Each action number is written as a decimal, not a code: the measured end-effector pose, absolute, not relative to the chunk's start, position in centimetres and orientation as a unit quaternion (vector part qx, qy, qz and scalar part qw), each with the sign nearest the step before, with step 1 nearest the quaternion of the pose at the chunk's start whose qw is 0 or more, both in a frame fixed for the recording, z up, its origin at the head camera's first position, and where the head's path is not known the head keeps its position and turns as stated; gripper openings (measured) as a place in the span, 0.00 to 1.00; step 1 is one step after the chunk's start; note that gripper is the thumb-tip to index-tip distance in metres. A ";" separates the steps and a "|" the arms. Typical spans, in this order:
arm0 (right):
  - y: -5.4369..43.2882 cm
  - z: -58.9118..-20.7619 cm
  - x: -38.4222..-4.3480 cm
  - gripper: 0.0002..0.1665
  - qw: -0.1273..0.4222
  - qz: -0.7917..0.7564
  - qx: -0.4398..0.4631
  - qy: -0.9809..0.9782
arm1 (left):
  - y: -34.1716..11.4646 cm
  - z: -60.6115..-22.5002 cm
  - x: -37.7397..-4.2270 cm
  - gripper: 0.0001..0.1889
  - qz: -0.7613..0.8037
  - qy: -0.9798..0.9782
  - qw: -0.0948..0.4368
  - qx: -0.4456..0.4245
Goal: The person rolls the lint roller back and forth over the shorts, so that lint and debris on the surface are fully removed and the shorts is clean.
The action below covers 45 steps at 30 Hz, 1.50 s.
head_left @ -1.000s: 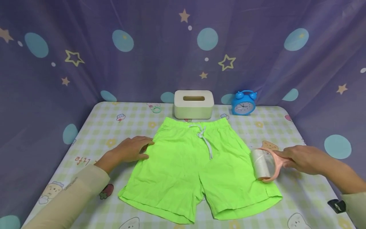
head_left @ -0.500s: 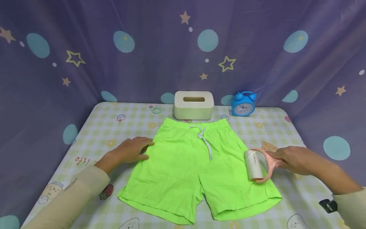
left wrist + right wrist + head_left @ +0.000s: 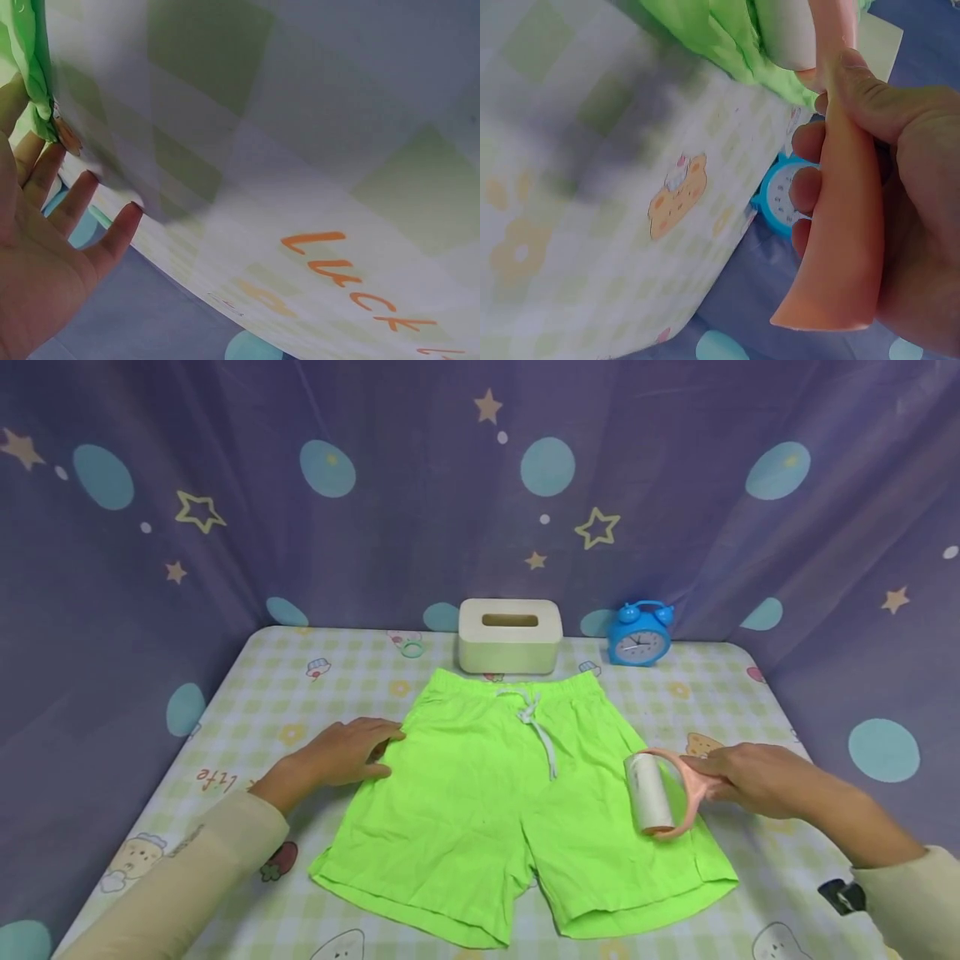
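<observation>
Bright green shorts (image 3: 480, 793) with a white drawstring (image 3: 546, 743) lie spread flat, waistband away from me. My left hand (image 3: 341, 753) rests at their left edge, thumb and fingertips touching the fabric; the left wrist view shows the fingers (image 3: 71, 206) fairly straight and spread. With my right hand (image 3: 772, 781) I grip the pink handle of a lint roller (image 3: 649, 793). Its white roll lies on the right leg of the shorts, below the hip. In the right wrist view, fingers and thumb wrap round the handle (image 3: 840, 225).
A pale green tissue box (image 3: 510, 647) with a white lid stands just behind the waistband. Right of it is a blue alarm clock (image 3: 639, 639). The checked tablecloth (image 3: 247, 693) reaches a purple curtain (image 3: 420, 527) at the back and sides.
My right hand has moved left, and the lint roller's roll has travelled from the right edge of the shorts further onto the right leg. The left hand stays put.
</observation>
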State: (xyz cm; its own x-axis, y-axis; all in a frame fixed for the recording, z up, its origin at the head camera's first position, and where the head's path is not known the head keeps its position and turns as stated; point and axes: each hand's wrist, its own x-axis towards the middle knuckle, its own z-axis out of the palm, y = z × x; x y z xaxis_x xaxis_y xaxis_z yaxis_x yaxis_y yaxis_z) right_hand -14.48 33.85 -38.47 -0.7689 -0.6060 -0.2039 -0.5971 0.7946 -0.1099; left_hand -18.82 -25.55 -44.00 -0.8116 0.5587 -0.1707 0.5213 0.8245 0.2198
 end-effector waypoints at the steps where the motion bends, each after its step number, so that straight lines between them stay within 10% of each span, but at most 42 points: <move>1: 33.6 -38.5 -14.5 0.31 0.116 -0.021 -0.322 0.939 | -25.5 -44.0 -18.8 0.32 0.083 0.948 0.115 0.285; 45: 19.8 -37.6 -15.2 0.15 0.118 0.027 -0.395 0.911 | -25.7 -44.4 -19.1 0.32 0.070 0.951 0.126 0.272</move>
State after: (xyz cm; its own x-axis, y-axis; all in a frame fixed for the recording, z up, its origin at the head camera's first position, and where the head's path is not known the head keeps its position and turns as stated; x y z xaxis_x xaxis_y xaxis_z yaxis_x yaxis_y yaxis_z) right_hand -15.23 19.83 -37.55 -0.6598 -0.7137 -0.2353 -0.7263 0.6860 -0.0442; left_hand -19.15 -25.68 -44.40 -0.8202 0.5355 -0.2012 0.5005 0.8421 0.2011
